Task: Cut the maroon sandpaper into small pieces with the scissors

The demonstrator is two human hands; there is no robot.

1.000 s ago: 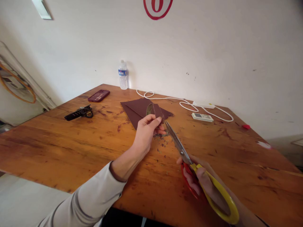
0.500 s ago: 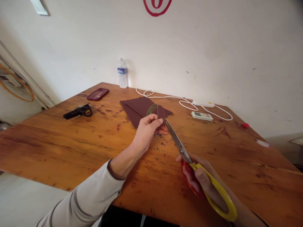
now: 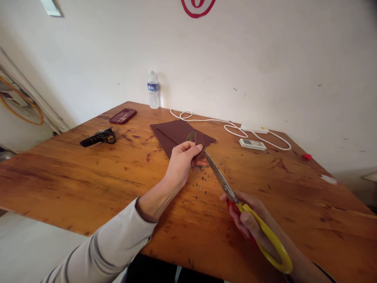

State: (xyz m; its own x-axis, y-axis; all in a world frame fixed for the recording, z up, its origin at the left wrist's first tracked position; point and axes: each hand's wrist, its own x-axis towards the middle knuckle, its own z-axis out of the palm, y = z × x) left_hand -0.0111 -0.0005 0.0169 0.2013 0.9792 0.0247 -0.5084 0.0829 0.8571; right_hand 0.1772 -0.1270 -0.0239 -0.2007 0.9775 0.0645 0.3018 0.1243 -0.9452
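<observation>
Between the thumb and fingers of my left hand (image 3: 184, 160) is a small dark brown piece with a stitched line and a curved, greenish edge (image 3: 199, 138); its exact kind is unclear. My right hand (image 3: 250, 222) is closed around the handles of a large pair of scissors (image 3: 220, 179), one handle yellow and the other red. Their blades look nearly closed, with the tips right beside the left fingertips at the piece's edge. Behind the left hand, dark brown sheets (image 3: 171, 133) lie overlapped on the table.
Small scraps (image 3: 203, 182) are scattered on the wooden table (image 3: 118, 184) below the hands. A black hair clip-like object (image 3: 98, 137) and a phone (image 3: 123, 116) lie left. At the back stand a water bottle (image 3: 153, 90), a white cable (image 3: 206, 118) and a white remote (image 3: 252, 144).
The held piece has turned slightly and sits a little lower in the left fingers. The scissors have shifted slightly, their blades now closer together. The view has moved a little.
</observation>
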